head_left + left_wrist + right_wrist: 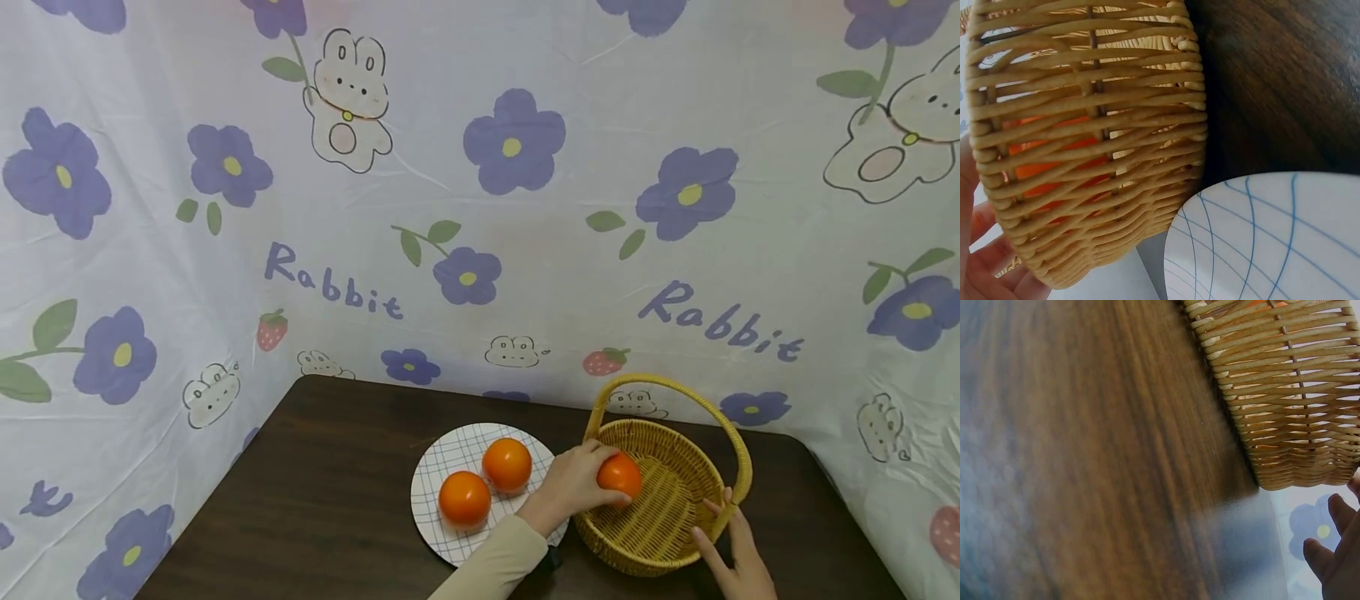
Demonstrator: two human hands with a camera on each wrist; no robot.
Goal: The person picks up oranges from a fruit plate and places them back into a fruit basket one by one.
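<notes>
Low in the right half of the head view, the left hand (pixel 572 485) curls its fingers round a round, glossy orange fruit (pixel 620 476) and holds it just inside the near-left rim of a woven yellow wicker basket with an arched handle (pixel 678 525). Whether the fruit rests on the basket floor or hangs above it cannot be told; through the gaps of the weave, at the left of the left wrist view, its orange (pixel 1041 169) shows close behind the wall. The right hand (pixel 731 550), at the lower right, lies with fingers straight and relaxed against the basket's right rim, steadying it.

Left of the basket, a round white plate with a thin blue grid (pixel 450 462) carries two more orange fruits (pixel 507 463) (pixel 464 498), and its edge sits just beside the basket on the dark brown wooden table (pixel 322 492).

Judged risks: the basket is light, so a push of the wrist on its rim could tip or slide it, more so if the right hand lifts off. A smooth round fruit let go high could bounce or roll. The sleeve (pixel 495 567) passes over the plate's edge and could nudge it, setting the two fruits rolling
</notes>
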